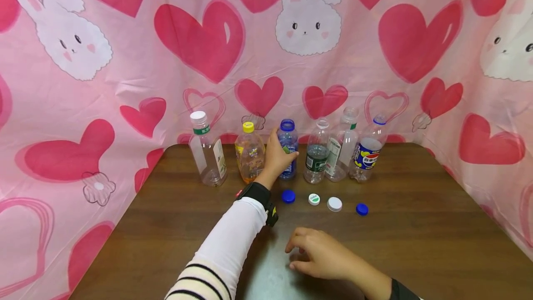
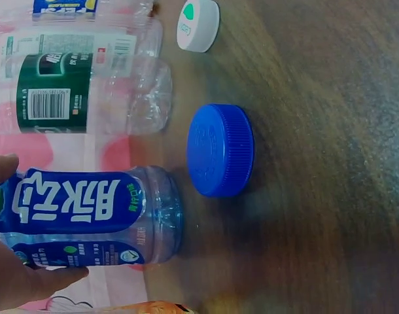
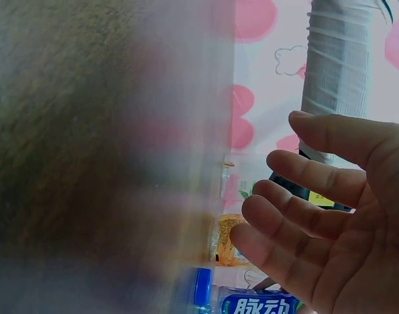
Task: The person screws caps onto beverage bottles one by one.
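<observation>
My left hand (image 1: 276,154) grips a blue-labelled plastic bottle (image 1: 287,140), thumb on one side and fingers on the other. That bottle stands upright without a cap, in the middle of the row. In the left wrist view its blue label (image 2: 75,203) shows large white characters, and the thumb and a finger lie along its sides. A blue cap (image 2: 219,150) lies on the table just in front of the bottle. Nearer the front, my right hand (image 1: 322,253) hovers over the table with loosely bent fingers and nothing in them; the right wrist view shows its bare palm (image 3: 356,261).
Left of my hand stand a white-capped bottle (image 1: 212,161) and a yellow-capped one (image 1: 250,152). To the right are uncapped bottles: a green-labelled one (image 1: 315,161), a clear one (image 1: 343,147) and a Pepsi one (image 1: 368,154). Two white caps (image 1: 334,204) and another blue cap (image 1: 362,209) lie before them.
</observation>
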`<state>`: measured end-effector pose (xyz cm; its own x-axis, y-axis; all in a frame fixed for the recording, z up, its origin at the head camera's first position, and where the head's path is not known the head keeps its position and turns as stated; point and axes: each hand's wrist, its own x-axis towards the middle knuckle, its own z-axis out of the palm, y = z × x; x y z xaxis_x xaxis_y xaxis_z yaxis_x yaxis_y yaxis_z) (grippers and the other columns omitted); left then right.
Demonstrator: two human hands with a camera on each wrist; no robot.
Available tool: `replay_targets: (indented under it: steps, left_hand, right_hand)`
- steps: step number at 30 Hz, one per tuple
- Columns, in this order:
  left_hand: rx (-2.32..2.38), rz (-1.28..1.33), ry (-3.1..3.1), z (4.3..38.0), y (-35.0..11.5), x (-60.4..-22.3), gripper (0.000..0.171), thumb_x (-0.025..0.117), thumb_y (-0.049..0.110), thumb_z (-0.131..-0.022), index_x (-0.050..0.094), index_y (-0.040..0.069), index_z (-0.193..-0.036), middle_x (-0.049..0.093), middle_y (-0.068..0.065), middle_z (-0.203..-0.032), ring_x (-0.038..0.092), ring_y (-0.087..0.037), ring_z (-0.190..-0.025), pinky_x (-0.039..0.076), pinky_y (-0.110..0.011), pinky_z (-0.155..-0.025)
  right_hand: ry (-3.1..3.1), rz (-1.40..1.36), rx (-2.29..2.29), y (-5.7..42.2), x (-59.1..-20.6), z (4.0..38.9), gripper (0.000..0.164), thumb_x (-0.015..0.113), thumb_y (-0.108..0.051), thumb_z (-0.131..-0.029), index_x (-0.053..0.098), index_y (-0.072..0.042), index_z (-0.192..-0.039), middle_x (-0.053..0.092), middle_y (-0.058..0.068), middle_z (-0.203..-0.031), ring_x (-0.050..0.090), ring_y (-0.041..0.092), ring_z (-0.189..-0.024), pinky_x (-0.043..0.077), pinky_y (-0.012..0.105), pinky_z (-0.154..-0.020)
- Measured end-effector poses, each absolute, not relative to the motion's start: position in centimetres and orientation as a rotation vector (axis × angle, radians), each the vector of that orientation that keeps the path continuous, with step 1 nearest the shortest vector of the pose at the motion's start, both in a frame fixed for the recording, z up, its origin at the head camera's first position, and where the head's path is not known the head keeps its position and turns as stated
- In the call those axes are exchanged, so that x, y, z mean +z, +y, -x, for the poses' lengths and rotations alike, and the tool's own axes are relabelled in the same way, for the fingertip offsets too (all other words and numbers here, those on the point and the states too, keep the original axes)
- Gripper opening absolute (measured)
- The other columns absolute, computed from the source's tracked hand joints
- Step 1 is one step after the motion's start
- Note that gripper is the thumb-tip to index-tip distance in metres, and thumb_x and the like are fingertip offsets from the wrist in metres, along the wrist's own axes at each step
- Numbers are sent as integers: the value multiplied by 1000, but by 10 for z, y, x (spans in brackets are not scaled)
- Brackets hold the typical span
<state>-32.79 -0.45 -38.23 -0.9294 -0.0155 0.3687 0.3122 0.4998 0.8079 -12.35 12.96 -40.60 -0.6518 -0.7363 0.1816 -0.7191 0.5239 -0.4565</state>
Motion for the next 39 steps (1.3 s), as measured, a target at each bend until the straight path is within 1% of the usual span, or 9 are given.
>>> replay_targets:
  steps: [4, 9, 14, 17, 23, 26, 29, 34, 39]
  left_hand:
    - [-1386, 252, -2423, 327, -5, -383, 94, 85, 17, -76, 26, 7, -149, 42, -19, -141, 44, -32, -129, 36, -48, -108]
    - [-1363, 260, -2422, 323, -6, -379, 94, 85, 19, -76, 26, 8, -149, 43, -18, -141, 46, -32, -128, 37, -49, -107]
    - [-1340, 321, -2418, 308, -12, -366, 95, 84, 23, -77, 25, 7, -150, 43, -18, -141, 43, -33, -129, 36, -52, -107]
    - [-1349, 377, -2409, 295, -20, -355, 96, 84, 22, -77, 25, 6, -150, 43, -18, -140, 44, -34, -129, 37, -54, -106]
    - [-1340, 511, -2483, 261, -46, -342, 98, 85, 29, -75, 24, 11, -150, 43, -14, -142, 45, -32, -130, 40, -56, -102]
    - [-1333, 608, -2502, 239, -60, -338, 97, 86, 32, -74, 27, 13, -148, 47, -11, -140, 48, -30, -128, 43, -55, -101]
    - [-1351, 706, -2486, 215, -74, -336, 96, 88, 31, -71, 30, 15, -146, 52, -8, -134, 53, -27, -122, 46, -53, -97]
    - [-1415, 827, -2468, 178, -90, -341, 97, 90, 27, -69, 32, 15, -145, 56, -7, -130, 59, -25, -114, 51, -49, -92]
    - [-1537, 894, -2502, 145, -100, -349, 94, 91, 25, -68, 34, 19, -143, 58, -3, -128, 62, -19, -109, 55, -39, -86]
  right_hand:
    - [2714, 1278, -780, 129, -407, 123, 17, 77, -24, -83, 72, -15, -97, 57, -9, -90, 50, 1, -71, 42, 15, -61]
    - [2725, 1300, -770, 130, -408, 122, 17, 77, -24, -83, 71, -16, -97, 57, -10, -91, 50, 0, -71, 42, 15, -61]
    - [2726, 1299, -766, 134, -406, 121, 18, 77, -24, -83, 71, -15, -97, 58, -9, -92, 50, 0, -72, 42, 15, -61]
    - [2733, 1296, -750, 137, -404, 121, 18, 77, -24, -83, 71, -16, -98, 58, -10, -93, 51, 0, -73, 44, 16, -62]
    - [2771, 1314, -692, 147, -405, 121, 18, 78, -23, -81, 71, -17, -96, 57, -11, -92, 50, -2, -73, 44, 17, -61]
    - [2779, 1294, -664, 152, -404, 122, 17, 78, -21, -82, 71, -16, -96, 58, -10, -92, 52, -1, -74, 46, 19, -62]
    - [2773, 1249, -648, 157, -402, 124, 16, 78, -19, -82, 71, -16, -96, 59, -10, -92, 53, 1, -75, 47, 22, -62]
    - [2785, 1266, -652, 162, -398, 125, 18, 79, -20, -81, 72, -15, -96, 59, -9, -92, 54, 1, -74, 47, 21, -61]
    - [2807, 1284, -658, 163, -398, 126, 18, 79, -21, -80, 71, -15, -95, 58, -11, -92, 55, 2, -74, 47, 20, -61]
